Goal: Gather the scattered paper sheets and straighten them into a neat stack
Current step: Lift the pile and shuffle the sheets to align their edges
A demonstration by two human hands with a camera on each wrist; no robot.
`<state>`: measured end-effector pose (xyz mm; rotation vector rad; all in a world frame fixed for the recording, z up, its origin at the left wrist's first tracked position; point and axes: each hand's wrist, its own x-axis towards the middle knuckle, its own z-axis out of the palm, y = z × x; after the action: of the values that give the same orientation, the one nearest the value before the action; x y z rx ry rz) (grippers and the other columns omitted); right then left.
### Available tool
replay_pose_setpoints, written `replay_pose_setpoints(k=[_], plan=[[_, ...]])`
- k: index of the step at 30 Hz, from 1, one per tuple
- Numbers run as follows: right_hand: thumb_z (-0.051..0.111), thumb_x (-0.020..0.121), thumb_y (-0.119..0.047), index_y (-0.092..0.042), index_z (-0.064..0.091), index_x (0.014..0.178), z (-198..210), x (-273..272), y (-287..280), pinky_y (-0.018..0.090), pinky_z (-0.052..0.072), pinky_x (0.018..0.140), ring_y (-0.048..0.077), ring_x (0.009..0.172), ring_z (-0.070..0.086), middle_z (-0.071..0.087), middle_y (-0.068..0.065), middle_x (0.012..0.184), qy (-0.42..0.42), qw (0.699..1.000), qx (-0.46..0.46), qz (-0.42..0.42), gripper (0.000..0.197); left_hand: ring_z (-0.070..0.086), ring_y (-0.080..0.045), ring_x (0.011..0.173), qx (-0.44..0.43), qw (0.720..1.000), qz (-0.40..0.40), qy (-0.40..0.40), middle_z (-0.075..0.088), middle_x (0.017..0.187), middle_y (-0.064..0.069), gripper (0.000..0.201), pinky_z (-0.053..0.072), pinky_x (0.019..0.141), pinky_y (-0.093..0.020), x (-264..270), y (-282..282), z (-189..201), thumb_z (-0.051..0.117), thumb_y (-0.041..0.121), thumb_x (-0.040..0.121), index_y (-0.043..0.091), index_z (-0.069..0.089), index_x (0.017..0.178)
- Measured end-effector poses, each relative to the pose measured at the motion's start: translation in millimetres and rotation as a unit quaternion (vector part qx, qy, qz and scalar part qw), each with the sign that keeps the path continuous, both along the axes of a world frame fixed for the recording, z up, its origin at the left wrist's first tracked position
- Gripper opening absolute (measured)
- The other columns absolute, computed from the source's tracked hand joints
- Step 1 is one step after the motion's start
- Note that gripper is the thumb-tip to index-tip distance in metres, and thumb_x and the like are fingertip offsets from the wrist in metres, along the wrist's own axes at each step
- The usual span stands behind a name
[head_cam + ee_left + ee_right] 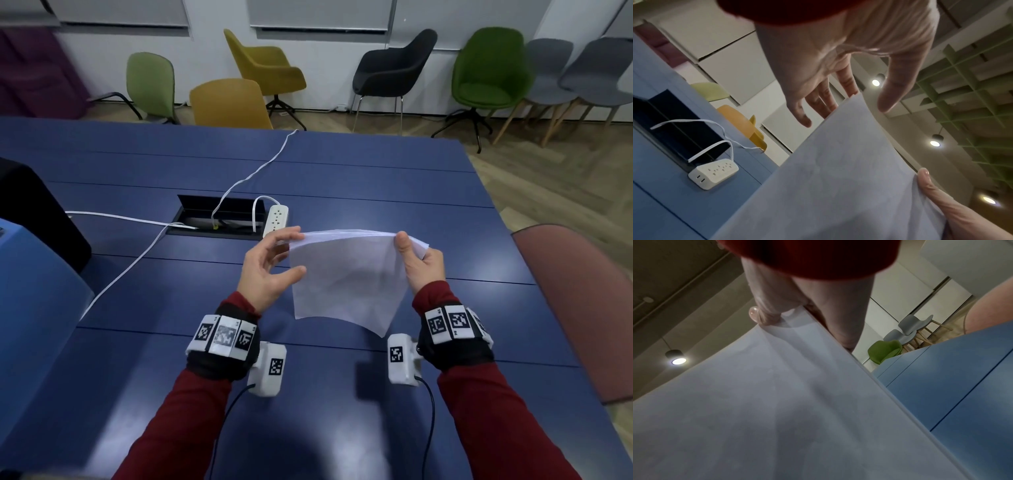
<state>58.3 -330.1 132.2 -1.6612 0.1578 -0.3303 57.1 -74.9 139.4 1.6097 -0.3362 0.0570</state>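
Note:
A bundle of white paper sheets (346,274) hangs upright above the blue table (171,294), slightly curved, its lower edge off the surface. My right hand (416,257) pinches the top right corner, thumb on the near side, fingers behind. My left hand (274,260) is at the sheets' left edge with fingers spread and straight; the fingertips (830,107) reach behind the top left corner and the thumb (890,97) stands clear of the paper (838,178). In the right wrist view the thumb (764,316) presses on the sheets (756,402).
A white power strip (275,219) and white cables (137,253) lie by an open cable box (219,219) beyond the hands. A dark object (37,212) sits at the left, a pink chair back (579,301) at the right. Several chairs line the far wall.

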Motion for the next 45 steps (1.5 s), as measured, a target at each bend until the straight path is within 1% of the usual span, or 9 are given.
replay_pose_setpoints(k=[9, 13, 16, 22, 24, 29, 34, 37, 45], plan=[[0.055, 0.090, -0.031, -0.004, 0.046, 0.053, 2, 1, -1, 0.012, 0.034, 0.047, -0.002, 0.043, 0.036, 0.042, -0.010, 0.049, 0.005, 1.000, 0.012, 0.008, 0.047, 0.057, -0.018, 0.085, -0.035, 0.995, 0.076, 0.045, 0.065, 0.096, -0.007, 0.022, 0.046, 0.080, -0.035, 16, -27, -1, 0.066, 0.025, 0.077, 0.029, 0.066, 0.098], [0.052, 0.092, -0.037, -0.010, 0.056, 0.062, 2, 1, -5, 0.013, 0.042, 0.056, -0.003, 0.050, 0.048, 0.053, -0.008, 0.059, -0.004, 1.000, 0.021, 0.015, 0.040, 0.060, 0.002, 0.066, -0.092, 0.986, 0.117, 0.077, 0.065, 0.080, 0.000, 0.005, 0.048, 0.064, -0.010, 17, -36, -3, 0.060, 0.014, 0.088, 0.015, 0.065, 0.088], [0.049, 0.080, -0.057, 0.004, 0.048, 0.059, 1, 1, -7, 0.016, 0.035, 0.052, 0.005, 0.055, 0.041, 0.045, -0.001, 0.059, -0.010, 1.000, 0.002, 0.021, 0.065, 0.061, 0.002, 0.066, -0.138, 0.978, 0.122, 0.100, 0.070, 0.075, 0.008, 0.013, 0.048, 0.064, -0.010, 16, -37, -8, 0.054, 0.013, 0.092, 0.013, 0.067, 0.089], [0.051, 0.085, -0.051, -0.010, 0.053, 0.059, 21, 3, 0, 0.016, 0.033, 0.050, -0.002, 0.049, 0.035, 0.041, -0.017, 0.048, -0.062, 0.997, -0.005, 0.037, 0.049, 0.061, -0.003, 0.070, -0.208, 0.971, 0.071, 0.090, 0.060, 0.091, -0.003, 0.020, 0.050, 0.065, -0.014, 20, -42, 15, 0.057, 0.008, 0.073, 0.015, 0.058, 0.092], [0.051, 0.085, -0.046, 0.007, 0.060, 0.070, 27, 2, -1, 0.020, 0.037, 0.055, 0.008, 0.057, 0.045, 0.051, -0.005, 0.058, -0.064, 0.997, -0.004, 0.045, 0.056, 0.058, -0.008, 0.078, -0.196, 0.977, 0.052, 0.061, 0.056, 0.100, -0.006, 0.041, 0.050, 0.068, -0.016, 20, -42, 18, 0.054, -0.005, 0.062, 0.018, 0.054, 0.096], [0.066, 0.082, -0.031, -0.016, 0.069, 0.086, 8, -1, -7, 0.013, 0.047, 0.071, -0.012, 0.065, 0.060, 0.068, -0.014, 0.075, 0.019, 0.997, -0.038, 0.061, 0.017, 0.051, -0.013, 0.081, -0.105, 0.969, 0.173, 0.142, 0.055, 0.090, 0.002, 0.047, 0.044, 0.068, -0.020, 15, -51, -8, 0.041, -0.010, 0.060, 0.022, 0.053, 0.091], [0.062, 0.088, -0.006, -0.018, 0.065, 0.076, 0, -1, -7, 0.004, 0.046, 0.059, -0.013, 0.053, 0.058, 0.065, -0.026, 0.052, 0.038, 0.999, -0.020, 0.031, 0.017, 0.058, -0.018, 0.079, -0.062, 0.966, 0.157, 0.195, 0.062, 0.081, 0.002, 0.037, 0.049, 0.072, -0.025, 21, -57, -21, 0.044, -0.013, 0.077, 0.018, 0.062, 0.087], [0.062, 0.087, -0.007, -0.022, 0.062, 0.068, 13, 4, -9, 0.006, 0.045, 0.053, -0.011, 0.045, 0.055, 0.062, -0.024, 0.046, 0.027, 1.000, -0.013, 0.011, 0.024, 0.060, -0.004, 0.060, -0.049, 0.972, 0.120, 0.196, 0.060, 0.075, 0.000, 0.028, 0.049, 0.055, -0.013, 20, -54, -21, 0.047, -0.015, 0.081, 0.009, 0.059, 0.086], [0.061, 0.090, -0.018, -0.016, 0.062, 0.076, 39, 19, -28, 0.012, 0.044, 0.040, -0.005, 0.042, 0.056, 0.066, -0.013, 0.054, 0.040, 0.998, 0.039, -0.038, 0.014, 0.065, -0.009, 0.072, 0.016, 0.967, 0.007, 0.254, 0.070, 0.083, 0.004, 0.018, 0.054, 0.069, -0.023, -11, -39, -66, 0.059, 0.004, 0.080, 0.019, 0.064, 0.087]])
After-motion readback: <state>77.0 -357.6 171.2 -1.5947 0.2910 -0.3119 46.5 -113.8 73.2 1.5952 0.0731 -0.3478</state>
